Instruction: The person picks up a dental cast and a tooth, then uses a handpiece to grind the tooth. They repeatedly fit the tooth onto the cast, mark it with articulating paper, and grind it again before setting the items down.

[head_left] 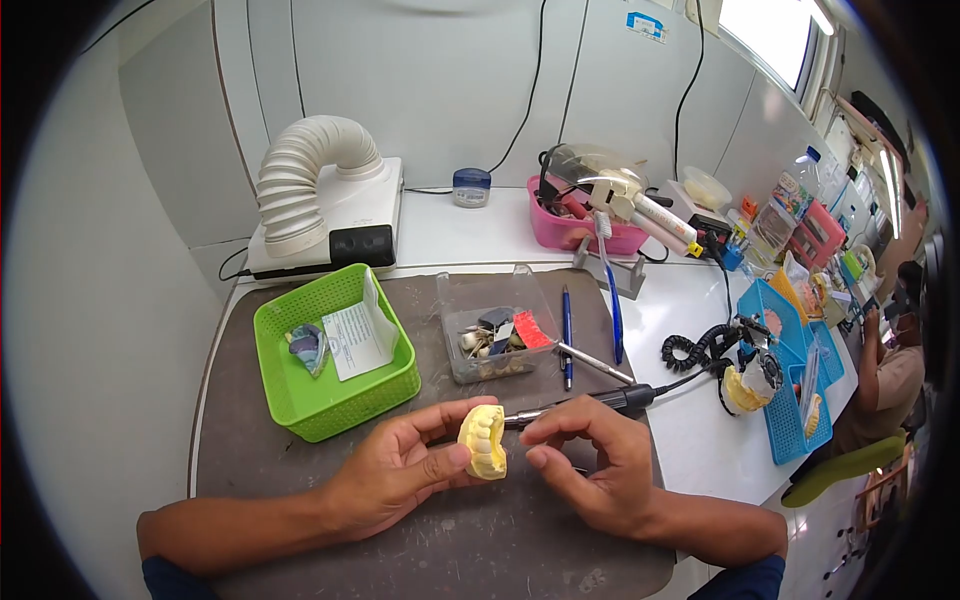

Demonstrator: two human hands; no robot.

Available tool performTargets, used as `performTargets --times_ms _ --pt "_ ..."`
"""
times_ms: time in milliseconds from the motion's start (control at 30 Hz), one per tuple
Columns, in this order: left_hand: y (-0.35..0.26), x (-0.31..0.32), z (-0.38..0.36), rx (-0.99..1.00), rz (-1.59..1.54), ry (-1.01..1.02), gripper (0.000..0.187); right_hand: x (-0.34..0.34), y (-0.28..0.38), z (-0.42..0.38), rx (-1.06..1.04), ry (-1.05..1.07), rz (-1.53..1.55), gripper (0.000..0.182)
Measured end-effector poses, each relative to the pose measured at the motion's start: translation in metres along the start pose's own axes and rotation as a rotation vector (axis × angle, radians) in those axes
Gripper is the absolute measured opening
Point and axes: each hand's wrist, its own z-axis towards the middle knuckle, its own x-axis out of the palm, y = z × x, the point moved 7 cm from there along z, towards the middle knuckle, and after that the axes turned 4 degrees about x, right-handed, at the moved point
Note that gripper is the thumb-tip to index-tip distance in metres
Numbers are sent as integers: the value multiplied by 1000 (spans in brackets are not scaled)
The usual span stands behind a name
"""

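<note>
A yellow dental cast (483,442) with a row of molded teeth is pinched between the thumb and fingers of my left hand (415,455). Just right of the cast is my right hand (595,465), its index finger bent and a gap between fingertip and thumb. I see nothing held there, though the other fingers are partly hidden. Behind my right hand lies a dark rotary handpiece (625,400) with a metal front end, its tip close behind the cast.
A green basket (345,410) holds a paper and a small blue-grey piece. Beyond my hands are a clear box (497,370) of small parts, a blue pen (567,335) and a toothbrush (612,300). At right sit another cast (745,388) and blue baskets (790,400); a person (890,380) sits farther off.
</note>
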Motion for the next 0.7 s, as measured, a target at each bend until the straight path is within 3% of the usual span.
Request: performTargets --times_ms 133,300,367,700 --pt "2 -2 -1 13 16 -30 59 4 8 0 -56 -16 29 23" --pt "-5 3 -3 88 115 -103 63 8 10 -2 38 44 23 17" --pt "-5 3 -2 140 226 -75 63 9 9 -2 20 30 31 18" --pt "-4 4 -6 133 217 -110 57 10 10 -1 -9 25 29 18"
